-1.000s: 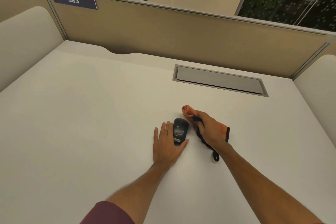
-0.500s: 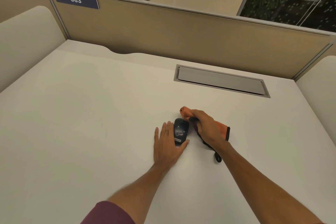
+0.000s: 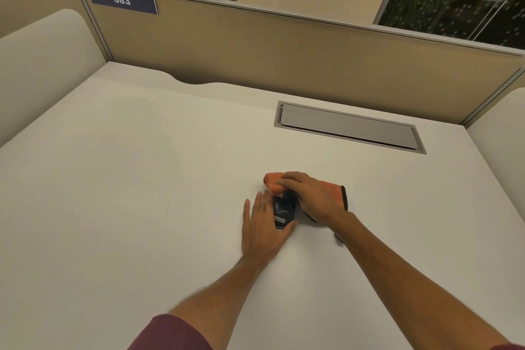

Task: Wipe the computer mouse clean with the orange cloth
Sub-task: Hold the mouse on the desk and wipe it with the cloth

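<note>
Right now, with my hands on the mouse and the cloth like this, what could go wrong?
The left hand lies flat beside the mouse, bracing rather than gripping it, so a firm wipe may push the mouse away across the smooth desk. The right hand presses the bunched orange cloth over only the mouse's far end, so the near part with the label may get missed.

The mouse (image 3: 284,210) lies on the table (image 3: 142,179) toward its near right, the cloth (image 3: 335,193) touching it behind and right, before the hatch (image 3: 349,126).
</note>
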